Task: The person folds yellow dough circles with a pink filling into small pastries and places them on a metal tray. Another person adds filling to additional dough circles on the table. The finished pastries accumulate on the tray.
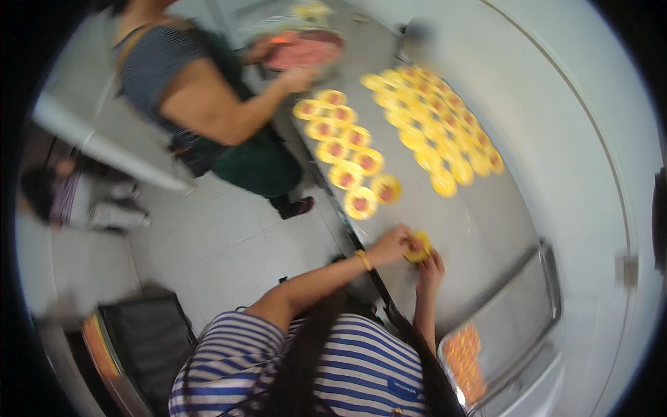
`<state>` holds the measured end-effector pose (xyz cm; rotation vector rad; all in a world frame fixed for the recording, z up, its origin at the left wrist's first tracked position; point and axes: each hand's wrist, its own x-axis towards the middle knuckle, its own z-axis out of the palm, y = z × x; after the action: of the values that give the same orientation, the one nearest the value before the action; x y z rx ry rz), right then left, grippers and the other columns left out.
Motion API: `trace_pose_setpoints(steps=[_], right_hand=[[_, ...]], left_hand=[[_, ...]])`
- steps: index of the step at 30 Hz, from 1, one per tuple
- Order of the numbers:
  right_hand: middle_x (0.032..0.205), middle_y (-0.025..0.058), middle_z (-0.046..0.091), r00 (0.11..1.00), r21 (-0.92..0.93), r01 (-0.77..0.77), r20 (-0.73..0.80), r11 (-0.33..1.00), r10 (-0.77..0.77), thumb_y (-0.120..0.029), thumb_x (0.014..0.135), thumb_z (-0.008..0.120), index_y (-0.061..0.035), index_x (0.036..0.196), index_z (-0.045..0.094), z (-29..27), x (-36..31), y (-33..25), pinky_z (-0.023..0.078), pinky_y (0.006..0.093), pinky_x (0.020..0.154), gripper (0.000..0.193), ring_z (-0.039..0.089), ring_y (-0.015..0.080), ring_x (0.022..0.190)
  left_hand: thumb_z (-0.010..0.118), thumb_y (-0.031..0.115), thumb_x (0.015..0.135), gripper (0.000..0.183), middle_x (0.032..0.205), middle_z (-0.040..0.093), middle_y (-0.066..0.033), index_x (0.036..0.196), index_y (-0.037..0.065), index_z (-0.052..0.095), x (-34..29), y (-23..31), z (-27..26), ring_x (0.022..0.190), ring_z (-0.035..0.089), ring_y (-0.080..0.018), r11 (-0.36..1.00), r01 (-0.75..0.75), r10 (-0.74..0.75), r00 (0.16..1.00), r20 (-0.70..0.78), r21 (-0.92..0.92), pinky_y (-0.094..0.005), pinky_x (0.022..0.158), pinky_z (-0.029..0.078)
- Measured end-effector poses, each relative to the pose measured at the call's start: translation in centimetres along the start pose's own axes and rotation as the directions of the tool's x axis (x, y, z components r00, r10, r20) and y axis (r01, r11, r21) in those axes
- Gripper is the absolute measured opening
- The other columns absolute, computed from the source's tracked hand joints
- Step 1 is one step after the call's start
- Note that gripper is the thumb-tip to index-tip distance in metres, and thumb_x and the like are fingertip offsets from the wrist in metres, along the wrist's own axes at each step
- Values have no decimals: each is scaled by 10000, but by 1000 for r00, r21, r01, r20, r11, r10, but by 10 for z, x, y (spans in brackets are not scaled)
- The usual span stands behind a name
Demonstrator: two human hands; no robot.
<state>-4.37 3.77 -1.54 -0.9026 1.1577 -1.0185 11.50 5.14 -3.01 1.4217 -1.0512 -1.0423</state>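
Note:
Both my hands are at one yellow dough round (420, 256) with reddish filling, close to the table's front edge. My left hand (390, 246) has its fingers closed at the round's left side, over the filling. From the lower right, my right hand (431, 272) grips the rim with bent fingers. Just beyond lie several flat dough rounds (360, 203), each with a dab of reddish filling in the middle. Farther right stands a larger block of yellow rounds (443, 183) in close rows, some showing reddish centres.
A metal table (479, 233) carries everything. At its right lies a rimmed metal tray (514, 299), beside a smaller tray of orange-yellow pieces (464, 361). A co-worker (208, 97) stands at the far left, hands at a bowl of pink minced filling (306, 52). Another person (83, 194) is farther left.

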Motion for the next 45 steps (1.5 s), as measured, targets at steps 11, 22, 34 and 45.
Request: trace_pose_setpoints(steps=[11, 22, 34, 45], right_hand=[[1021, 106, 670, 999, 95, -28, -41, 995, 32, 50, 795, 603, 50, 1087, 632, 10, -16, -2, 475, 268, 851, 293, 623, 162, 931], [981, 77, 646, 996, 201, 11, -89, 980, 7, 14, 819, 621, 20, 1019, 596, 5, -24, -15, 477, 265, 816, 202, 601, 135, 898], [955, 50, 655, 997, -242, 48, -41, 969, -60, 68, 789, 614, 18, 1033, 620, -24, -29, -23, 490, 248, 788, 250, 609, 119, 885], [983, 92, 667, 988, -466, 154, 70, 871, -137, 112, 714, 607, 10, 1098, 589, -35, -43, -27, 512, 309, 874, 398, 645, 180, 950]], left_hand=[[544, -8, 883, 348, 1125, 624, -105, 1229, -39, 528, -5, 27, -21, 994, 608, -156, 984, 162, -130, 931, 341, -68, -276, 850, 515], [561, 61, 917, 123, 1047, 584, -50, 1029, 18, 536, -5, 27, -13, 955, 585, -121, 847, 429, -307, 877, 370, -315, -270, 837, 530], [584, 14, 887, 276, 1131, 554, -64, 1154, 16, 514, -26, 54, -6, 1015, 569, -135, 845, 364, -199, 894, 402, -391, -277, 858, 522], [676, -69, 721, 182, 976, 654, -100, 861, -3, 580, -36, 27, 20, 853, 657, -202, 967, -192, 136, 945, 298, 167, -267, 733, 531]])
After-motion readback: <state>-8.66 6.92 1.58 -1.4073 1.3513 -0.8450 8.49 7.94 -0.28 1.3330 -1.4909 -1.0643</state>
